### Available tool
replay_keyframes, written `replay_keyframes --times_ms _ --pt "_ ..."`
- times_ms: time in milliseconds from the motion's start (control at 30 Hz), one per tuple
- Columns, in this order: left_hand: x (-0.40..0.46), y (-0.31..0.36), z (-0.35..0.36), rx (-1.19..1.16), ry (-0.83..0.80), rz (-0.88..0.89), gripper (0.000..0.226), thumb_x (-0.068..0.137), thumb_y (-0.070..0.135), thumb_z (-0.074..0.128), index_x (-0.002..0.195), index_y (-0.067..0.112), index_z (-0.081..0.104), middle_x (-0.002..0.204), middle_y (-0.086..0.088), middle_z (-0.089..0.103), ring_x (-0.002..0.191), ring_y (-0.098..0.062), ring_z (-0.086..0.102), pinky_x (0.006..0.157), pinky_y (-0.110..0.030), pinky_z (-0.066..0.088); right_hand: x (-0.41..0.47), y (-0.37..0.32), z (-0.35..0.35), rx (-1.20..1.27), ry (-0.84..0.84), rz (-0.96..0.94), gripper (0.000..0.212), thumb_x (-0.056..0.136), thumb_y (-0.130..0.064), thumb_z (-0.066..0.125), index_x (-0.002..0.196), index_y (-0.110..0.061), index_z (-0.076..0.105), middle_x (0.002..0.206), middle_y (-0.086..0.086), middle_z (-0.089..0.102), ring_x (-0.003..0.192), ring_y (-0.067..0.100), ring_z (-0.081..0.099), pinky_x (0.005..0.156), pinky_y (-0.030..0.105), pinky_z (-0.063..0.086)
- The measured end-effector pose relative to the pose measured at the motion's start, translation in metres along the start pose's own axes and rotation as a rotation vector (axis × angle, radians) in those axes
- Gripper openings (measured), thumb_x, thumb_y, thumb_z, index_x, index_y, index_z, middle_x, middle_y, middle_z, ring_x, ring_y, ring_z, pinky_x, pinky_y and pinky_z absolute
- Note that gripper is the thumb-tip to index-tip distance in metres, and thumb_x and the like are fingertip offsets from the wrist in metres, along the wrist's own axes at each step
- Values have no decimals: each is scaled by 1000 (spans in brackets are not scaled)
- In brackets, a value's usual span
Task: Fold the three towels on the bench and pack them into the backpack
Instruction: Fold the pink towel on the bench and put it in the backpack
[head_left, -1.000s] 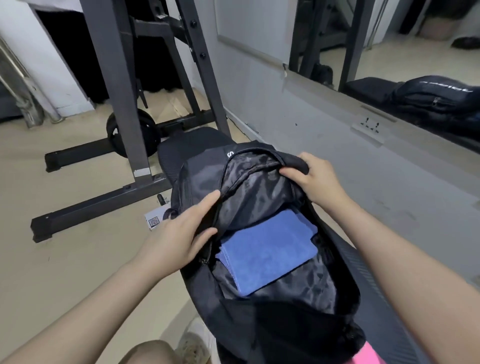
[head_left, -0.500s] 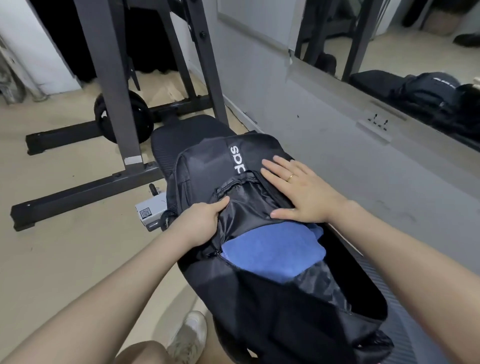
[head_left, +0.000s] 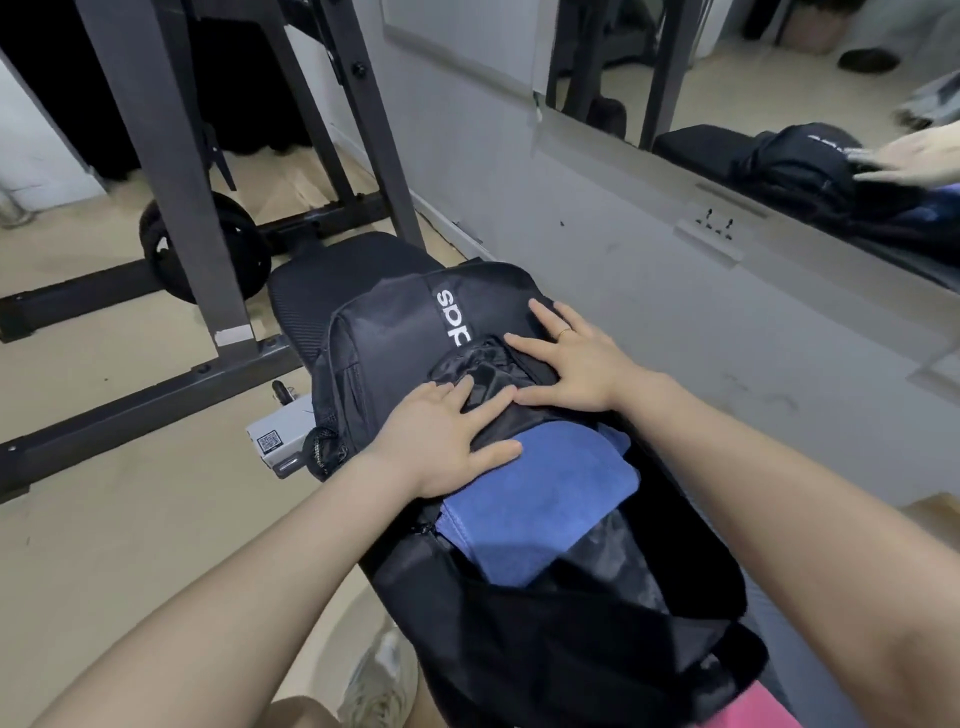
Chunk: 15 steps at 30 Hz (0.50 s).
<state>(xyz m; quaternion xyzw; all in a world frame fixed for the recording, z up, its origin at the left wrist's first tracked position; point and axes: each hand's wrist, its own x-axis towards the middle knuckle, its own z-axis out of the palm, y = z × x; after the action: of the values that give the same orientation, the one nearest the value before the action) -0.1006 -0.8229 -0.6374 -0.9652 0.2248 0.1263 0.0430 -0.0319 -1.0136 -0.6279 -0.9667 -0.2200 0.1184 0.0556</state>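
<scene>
Both palms flat on the black backpack (head_left: 395, 332), lying lengthwise on the padded counter (head_left: 317, 270) with its main opening unzipped toward the camera. Left hand (head_left: 441, 441) spread with fingers straight, pressing the dark lining flap, thumb touching the edge of the blue towel (head_left: 524, 499); grip open, holding nothing. Right hand (head_left: 571, 364) likewise spread, fingers straight, pressing the flap just beside the white lettering, a ring on one finger; grip open too. Blue towel folded, inside the backpack's main compartment, partly tucked under the flap; cannot tell whether more towels beneath. Beside the counter on the floor, a small white box (head_left: 275, 439). Further back, a dark steel rack (head_left: 171, 171) with a weight plate (head_left: 202, 249). Mirror (head_left: 779, 78) on the wall at right.
</scene>
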Motion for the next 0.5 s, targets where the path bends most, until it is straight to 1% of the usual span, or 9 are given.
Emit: replay_keyframes --times_ms 67,100,167,233,300,367,400,433,500 --pt "-2 6 -2 -38 -44 -25 75 81 74 14 145 38 -1 156 -14 2 143 -28 9 117 -35 5 -18 2 -7 278 62 32 70 87 -54 49 146 -37 16 158 -2 -8 145 20 -7 118 41 4" --pt "-4 9 -3 -37 -77 -45 78 79 76 13 145 37 -1 156 -14 0 143 -29 7 117 -36 3 -32 3 -11 406 134 49 69 89 -48 50 147 -30 17 158 2 -2 146 20 0 118 35 6" --pt "-8 20 -7 -64 -117 -95 82 77 78 12 146 36 -2 156 -15 -1 143 -30 5 117 -37 0 -66 7 -16 550 335 98 57 94 -30 51 144 -15 28 153 7 23 139 18 23 109 20 17" --pt "-11 30 -12 -103 -116 -135 82 78 78 13 146 35 0 156 -15 0 144 -31 3 117 -38 -2 -107 11 -15 643 514 203 39 94 -20 50 132 -11 44 131 5 47 113 16 48 92 15 30" --pt "-13 37 -10 -68 -96 -168 82 78 79 12 146 34 0 155 -16 0 143 -32 3 116 -39 -2 -147 15 1 715 570 351 24 92 -16 51 116 -11 52 103 1 56 84 16 52 75 18 36" --pt "-16 44 -6 -3 -69 -199 84 77 79 9 146 34 -1 155 -17 -2 143 -34 1 116 -41 -3 -185 20 26 753 541 477 7 90 -14 52 97 -15 52 81 -3 53 68 14 49 64 19 38" --pt "-17 47 -3 17 -54 -216 85 76 80 9 147 34 -2 155 -18 -3 143 -35 -1 116 -41 -4 -203 22 39 788 484 526 3 89 -14 52 87 -16 51 73 -4 51 64 14 47 64 22 38" --pt "-17 49 -1 25 -35 -230 86 75 81 8 147 34 -1 155 -18 -4 143 -35 -3 116 -42 -5 -218 25 53 811 383 558 10 88 -17 52 78 -17 51 68 -5 51 63 15 47 65 26 39" --pt "-18 53 1 37 -4 -250 87 75 81 9 147 33 -1 155 -19 -6 142 -36 -5 115 -43 -7 -242 24 72 768 63 523 16 82 -26 57 68 -20 52 66 -6 54 66 15 50 69 30 40"
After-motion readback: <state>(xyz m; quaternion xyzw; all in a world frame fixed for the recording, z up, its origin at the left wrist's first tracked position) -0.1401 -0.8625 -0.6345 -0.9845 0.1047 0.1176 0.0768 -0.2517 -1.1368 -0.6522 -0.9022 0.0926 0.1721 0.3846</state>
